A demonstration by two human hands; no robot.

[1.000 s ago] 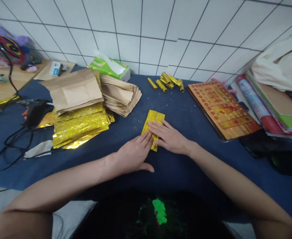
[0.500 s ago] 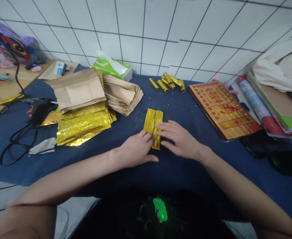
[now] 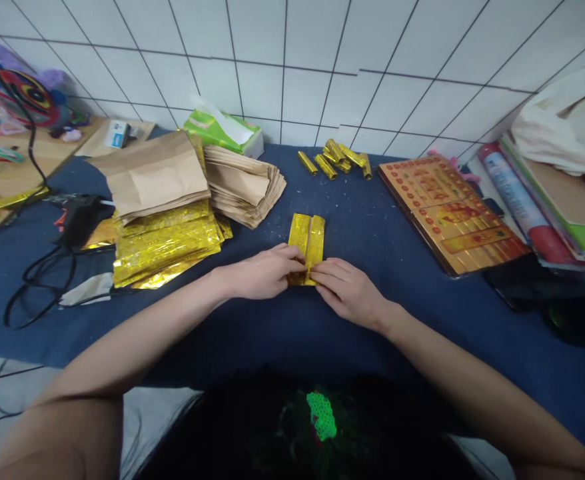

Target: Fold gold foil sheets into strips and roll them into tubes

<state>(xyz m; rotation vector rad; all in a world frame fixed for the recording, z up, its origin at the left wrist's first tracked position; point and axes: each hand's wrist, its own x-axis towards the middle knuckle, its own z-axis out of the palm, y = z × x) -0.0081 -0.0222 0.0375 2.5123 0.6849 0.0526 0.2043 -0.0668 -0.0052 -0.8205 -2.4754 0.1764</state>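
A gold foil sheet (image 3: 306, 237), folded in toward a centre seam, lies on the dark blue cloth in front of me. My left hand (image 3: 267, 271) is closed on its lower left part, fingertips near the seam. From the right, my right hand (image 3: 350, 290) pinches the lower right edge, its fingers pressed together. The fingertips of both hands cover part of the sheet's near end. Beyond it, several rolled gold tubes (image 3: 340, 157) lie near the wall.
Gold sheets (image 3: 167, 247) and brown paper (image 3: 155, 175) are stacked at left, beside a black glue gun (image 3: 80, 220) with its cable. A green tissue box (image 3: 227, 133) stands behind. An orange-gold packet (image 3: 455, 217) lies at right.
The near end of the gold sheet now looks folded up and shorter. My left hand has moved up and left, my right hand slightly down, and its spread fingers have closed on the foil.
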